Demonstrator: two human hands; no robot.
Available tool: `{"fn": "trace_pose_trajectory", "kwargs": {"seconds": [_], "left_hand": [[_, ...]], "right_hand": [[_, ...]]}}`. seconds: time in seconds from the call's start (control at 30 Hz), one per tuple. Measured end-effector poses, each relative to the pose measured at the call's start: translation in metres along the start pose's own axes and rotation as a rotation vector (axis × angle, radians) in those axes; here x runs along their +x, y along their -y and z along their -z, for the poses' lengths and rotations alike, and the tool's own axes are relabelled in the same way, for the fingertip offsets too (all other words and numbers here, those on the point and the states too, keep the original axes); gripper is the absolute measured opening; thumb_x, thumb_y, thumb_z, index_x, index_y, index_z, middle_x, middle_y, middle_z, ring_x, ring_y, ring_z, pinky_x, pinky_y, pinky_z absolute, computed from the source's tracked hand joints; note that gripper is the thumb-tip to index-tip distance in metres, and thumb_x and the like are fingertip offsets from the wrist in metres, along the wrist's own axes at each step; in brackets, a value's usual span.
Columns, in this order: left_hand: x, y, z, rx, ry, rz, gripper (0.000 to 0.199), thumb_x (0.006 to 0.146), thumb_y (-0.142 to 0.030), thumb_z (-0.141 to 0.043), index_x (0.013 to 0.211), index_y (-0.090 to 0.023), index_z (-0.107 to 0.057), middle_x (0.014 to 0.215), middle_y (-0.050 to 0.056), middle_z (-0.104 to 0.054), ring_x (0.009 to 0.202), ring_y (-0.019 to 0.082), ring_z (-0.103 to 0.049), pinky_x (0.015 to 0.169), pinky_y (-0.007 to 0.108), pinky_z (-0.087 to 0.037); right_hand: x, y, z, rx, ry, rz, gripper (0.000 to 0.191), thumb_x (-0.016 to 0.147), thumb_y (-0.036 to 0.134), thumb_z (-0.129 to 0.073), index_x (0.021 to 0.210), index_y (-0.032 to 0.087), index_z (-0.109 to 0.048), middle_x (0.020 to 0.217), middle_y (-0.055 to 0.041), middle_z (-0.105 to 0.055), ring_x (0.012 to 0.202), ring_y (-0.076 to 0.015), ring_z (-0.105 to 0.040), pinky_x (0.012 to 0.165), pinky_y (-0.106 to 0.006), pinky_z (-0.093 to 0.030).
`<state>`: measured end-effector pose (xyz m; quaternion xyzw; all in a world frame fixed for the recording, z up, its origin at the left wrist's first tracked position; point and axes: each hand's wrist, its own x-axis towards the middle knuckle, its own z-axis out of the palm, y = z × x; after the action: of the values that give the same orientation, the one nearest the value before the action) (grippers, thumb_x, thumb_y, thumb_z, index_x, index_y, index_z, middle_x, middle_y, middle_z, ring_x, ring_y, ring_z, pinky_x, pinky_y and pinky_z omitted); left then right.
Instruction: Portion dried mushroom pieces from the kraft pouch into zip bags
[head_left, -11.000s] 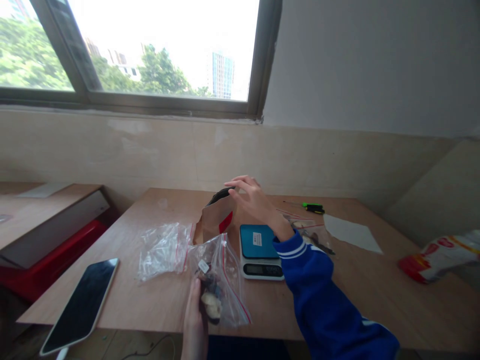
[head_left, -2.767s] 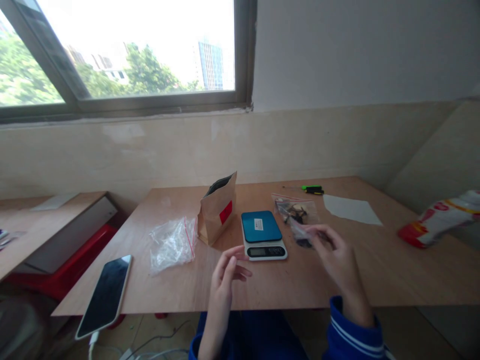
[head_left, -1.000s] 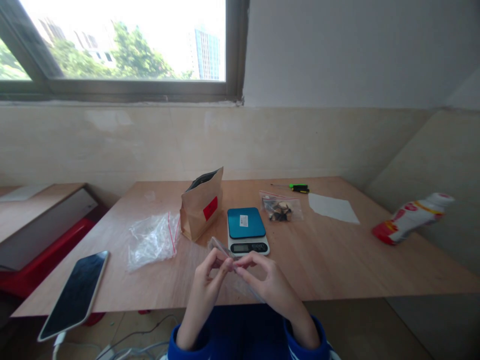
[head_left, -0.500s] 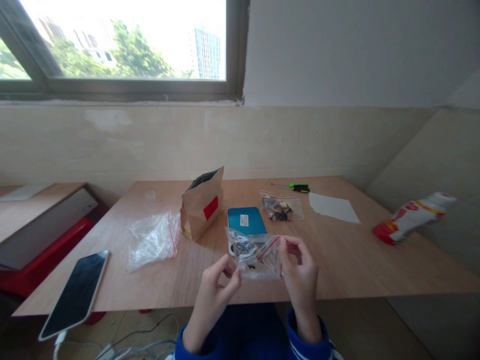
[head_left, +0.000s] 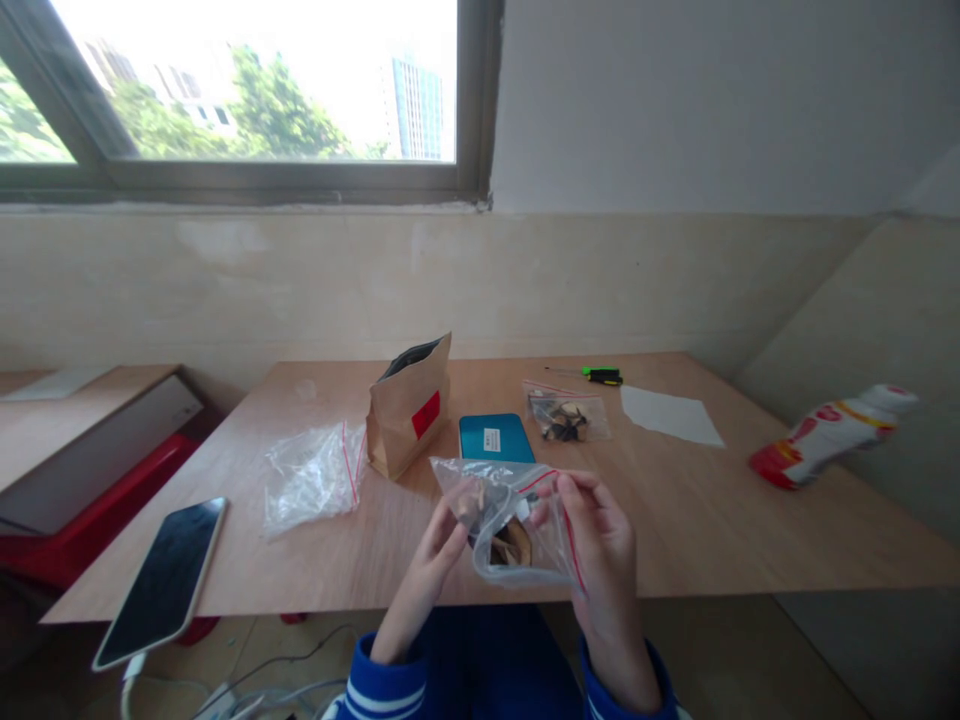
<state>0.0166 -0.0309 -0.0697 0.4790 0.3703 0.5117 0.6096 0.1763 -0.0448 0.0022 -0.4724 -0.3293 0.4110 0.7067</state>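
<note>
A clear zip bag with a red strip hangs between my two hands over the table's front edge; brown and dark pieces show inside it. My right hand pinches the bag's right side near the red strip. At the bag's left side my left hand has its fingers closed on the plastic, partly behind it. Just beyond the bag lies a teal box with a white label. Another zip bag of dark and tan pieces rests behind it to the right.
A brown paper pouch stands at centre-left, beside crumpled clear bags. A phone with a cable overhangs the left front edge. Screwdrivers, white paper and a tilted bottle are to the right.
The held bag has turned and spread, so brown pieces now show in it. My left hand has moved in behind its left side. The view has shifted slightly.
</note>
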Motion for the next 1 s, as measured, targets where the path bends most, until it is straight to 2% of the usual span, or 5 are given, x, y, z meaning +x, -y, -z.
{"fn": "trace_pose_trajectory", "kwargs": {"seconds": [0.13,0.3,0.4,0.77,1.0], "left_hand": [[0.0,0.007,-0.004,-0.153,-0.024,0.044,0.05,0.082,-0.051,-0.06,0.123,-0.022,-0.063,0.134,0.01,-0.058,0.127,0.029,-0.05,0.104,0.04,-0.04],[0.009,0.007,-0.004,-0.05,-0.245,0.038,0.046,0.078,-0.055,-0.063,0.107,-0.02,-0.069,0.121,0.009,-0.067,0.121,0.028,-0.055,0.104,0.038,-0.04],[0.013,0.006,-0.003,0.019,-0.313,-0.002,0.047,0.076,-0.057,-0.064,0.105,-0.021,-0.069,0.119,0.008,-0.067,0.121,0.026,-0.055,0.108,0.038,-0.036],[0.009,0.001,-0.004,0.289,-0.178,-0.163,0.038,0.09,-0.05,-0.048,0.106,-0.022,-0.068,0.11,0.007,-0.069,0.105,0.021,-0.062,0.093,0.029,-0.045],[0.011,0.0,-0.002,0.26,-0.229,-0.188,0.036,0.088,-0.049,-0.051,0.106,-0.022,-0.069,0.106,0.008,-0.07,0.102,0.023,-0.061,0.089,0.03,-0.045]], "right_hand": [[0.005,-0.012,-0.001,0.014,0.097,-0.114,0.031,0.075,0.046,-0.07,0.084,0.019,-0.059,0.068,-0.0001,-0.065,0.05,-0.0123,-0.059,0.049,-0.026,-0.051],[0.013,-0.024,0.011,-0.329,-0.016,0.239,0.024,0.076,0.032,-0.069,0.096,0.021,-0.062,0.092,-0.0053,-0.066,0.077,-0.0159,-0.063,0.069,-0.028,-0.052],[0.012,-0.026,0.014,-0.436,0.145,0.297,0.009,0.082,0.027,-0.062,0.087,0.021,-0.063,0.088,-0.0044,-0.064,0.081,-0.0161,-0.062,0.076,-0.029,-0.051],[0.005,-0.045,-0.001,-0.33,0.398,-0.239,0.041,0.072,0.048,-0.069,0.1,0.019,-0.062,0.08,-0.0044,-0.07,0.068,-0.0183,-0.067,0.06,-0.028,-0.053],[0.001,-0.046,-0.014,-0.17,0.351,-0.246,0.044,0.059,0.046,-0.08,0.09,0.019,-0.064,0.069,-0.0021,-0.07,0.063,-0.0188,-0.068,0.057,-0.029,-0.056]]}}
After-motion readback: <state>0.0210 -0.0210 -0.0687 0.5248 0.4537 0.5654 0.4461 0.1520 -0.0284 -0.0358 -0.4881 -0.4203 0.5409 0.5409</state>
